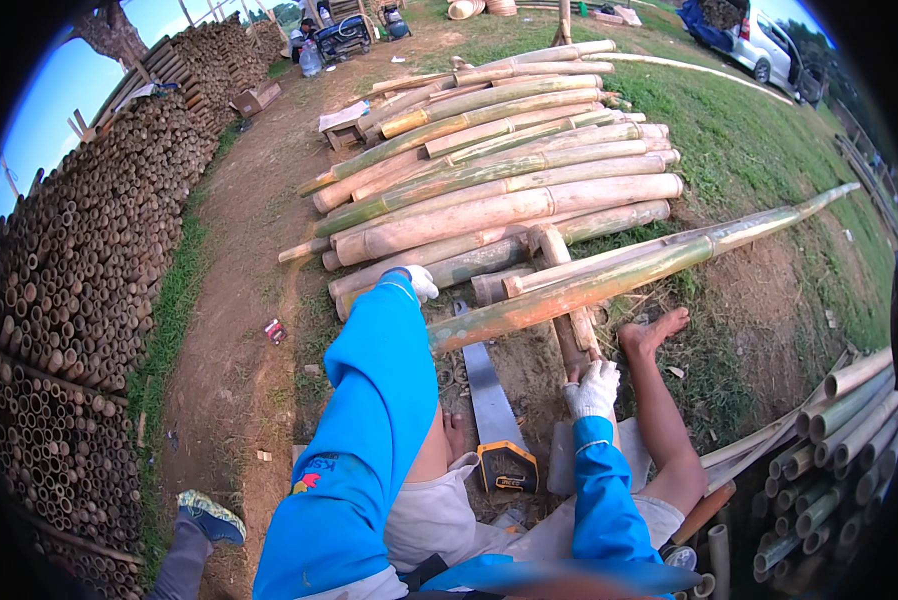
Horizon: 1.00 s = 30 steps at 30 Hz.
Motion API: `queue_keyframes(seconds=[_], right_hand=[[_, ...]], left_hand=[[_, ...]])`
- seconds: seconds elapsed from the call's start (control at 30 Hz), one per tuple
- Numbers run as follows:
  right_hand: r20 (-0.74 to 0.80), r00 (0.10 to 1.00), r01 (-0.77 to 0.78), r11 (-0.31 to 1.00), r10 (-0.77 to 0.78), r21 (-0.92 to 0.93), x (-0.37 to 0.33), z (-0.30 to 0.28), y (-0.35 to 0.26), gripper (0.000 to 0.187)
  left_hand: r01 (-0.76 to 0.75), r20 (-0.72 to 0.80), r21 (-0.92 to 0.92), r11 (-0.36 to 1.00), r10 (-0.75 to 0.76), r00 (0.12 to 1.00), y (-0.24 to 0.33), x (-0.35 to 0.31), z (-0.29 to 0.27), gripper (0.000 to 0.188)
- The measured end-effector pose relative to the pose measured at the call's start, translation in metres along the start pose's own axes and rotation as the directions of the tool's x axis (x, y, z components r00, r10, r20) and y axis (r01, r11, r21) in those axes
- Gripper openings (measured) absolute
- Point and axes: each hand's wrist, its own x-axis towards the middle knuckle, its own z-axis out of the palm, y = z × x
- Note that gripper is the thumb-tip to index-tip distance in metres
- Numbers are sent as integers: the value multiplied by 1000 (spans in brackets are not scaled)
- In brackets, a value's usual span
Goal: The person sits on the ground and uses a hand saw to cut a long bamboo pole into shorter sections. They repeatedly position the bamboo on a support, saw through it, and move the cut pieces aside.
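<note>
My left hand point(422, 283), in a white glove, is stretched forward beside the near ends of the stacked bamboo poles point(509, 205). The blue sleeve hides part of it, and I cannot see its fingers well. My right hand point(594, 390), gloved too with bare fingertips showing, grips the near end of a brown wooden piece point(572, 325). A long bamboo pole point(609, 285) lies across that piece, its near end close to my left forearm. Between my legs a handsaw point(491, 400) with a yellow and black handle rests on the ground, blade pointing away.
Cut bamboo point(99, 220) is piled high along the left. More bamboo lengths point(829, 460) lie at the lower right. Another person's shoe point(212, 517) shows at the lower left. A motorcycle point(341, 33) and a silver car point(769, 45) stand farther back.
</note>
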Motion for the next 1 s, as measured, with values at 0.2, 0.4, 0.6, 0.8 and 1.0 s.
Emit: queue_keyframes(seconds=[0.2, 0.4, 0.6, 0.8, 1.0], right_hand=[[-19, 1000, -23, 999, 24, 48, 1, -7, -5, 57], [-34, 999, -5, 994, 9, 113, 1, -13, -4, 60], [-27, 999, -19, 994, 22, 106, 0, -14, -6, 59], [224, 974, -37, 995, 16, 91, 4, -29, 5, 65], [262, 964, -94, 980, 45, 177, -2, -42, 19, 62]], left_hand=[[39, -13, -55, 998, -39, 999, 7, -5, 1, 81], [78, 7, -88, 993, -77, 997, -1, 9, -3, 76], [46, 28, -44, 998, -45, 999, -6, 21, -4, 56], [60, 45, -60, 996, -58, 997, -3, 19, -5, 58], [48, 38, -83, 995, -45, 998, -3, 19, -5, 57]])
